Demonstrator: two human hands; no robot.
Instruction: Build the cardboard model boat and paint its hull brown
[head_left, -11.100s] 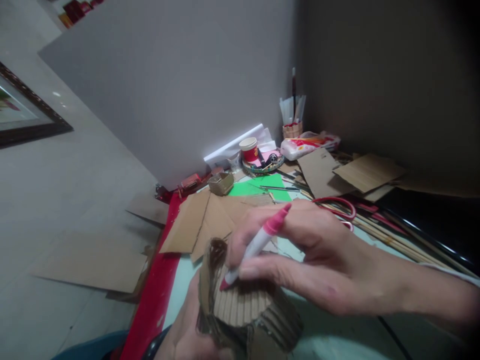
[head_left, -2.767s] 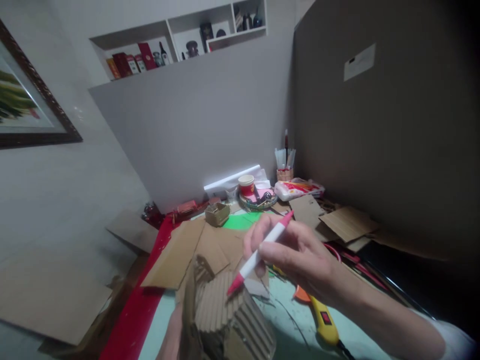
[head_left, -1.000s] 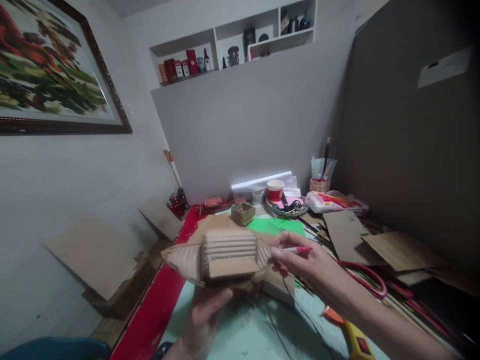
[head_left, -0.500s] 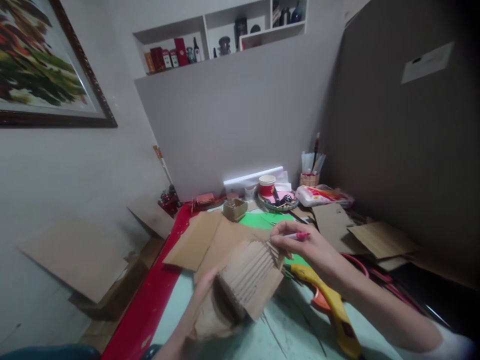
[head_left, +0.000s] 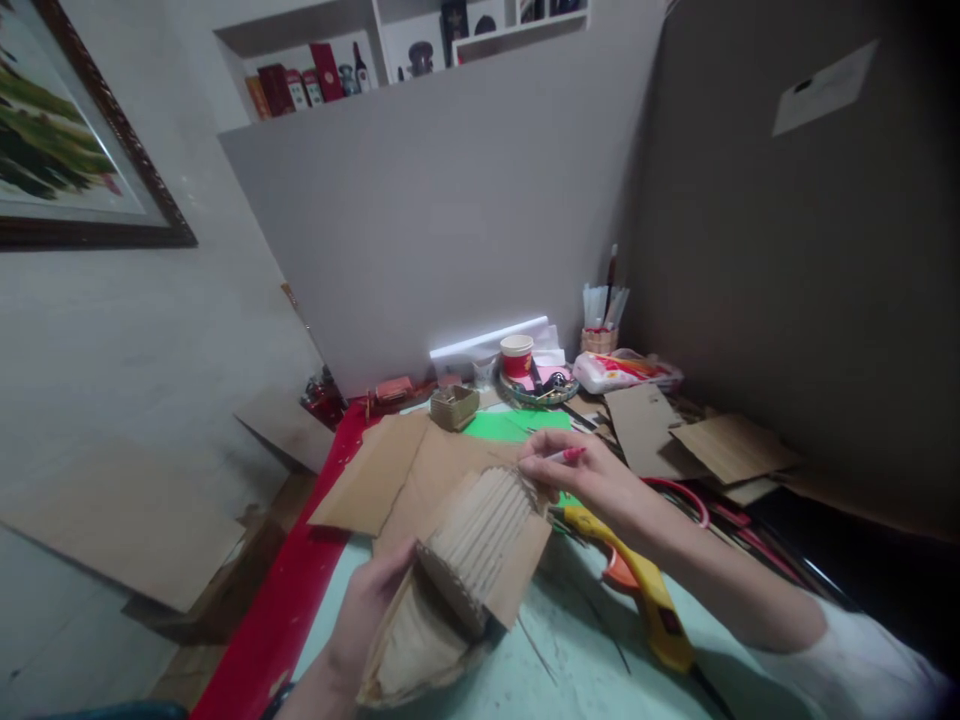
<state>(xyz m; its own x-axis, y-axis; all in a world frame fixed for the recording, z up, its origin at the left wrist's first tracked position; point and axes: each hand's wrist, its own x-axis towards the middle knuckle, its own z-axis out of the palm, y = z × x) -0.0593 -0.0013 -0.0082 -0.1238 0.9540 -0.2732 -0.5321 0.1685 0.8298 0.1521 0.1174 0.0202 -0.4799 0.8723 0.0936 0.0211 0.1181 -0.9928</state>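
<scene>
A cardboard model (head_left: 480, 545) with a ridged, stepped-looking top and a curved, hollow lower part is held up over the table. My left hand (head_left: 367, 610) is closed round its left side, with the thumb at the upper edge. At the model's upper right end is my right hand (head_left: 559, 465), its fingers pinched round a white pen with a pinkish-red end (head_left: 566, 455). The pen's tip is hidden by the fingers, so I cannot tell whether it touches the cardboard. Below my right forearm lies a yellow glue gun (head_left: 645, 590) with an orange trigger.
Flat cardboard sheets (head_left: 375, 470) lie behind the model, beside a green sheet (head_left: 495, 425). A small cardboard box (head_left: 454, 408), a red paper cup (head_left: 517, 358) and a straw-filled basket (head_left: 599, 340) stand at the back. Cardboard scraps (head_left: 735, 450) and red-handled scissors (head_left: 697, 500) lie right.
The whole view has shifted, so most things sit further left and slightly higher. My left hand shows more fully around the model. My right hand stays at its upper end with the pen.
</scene>
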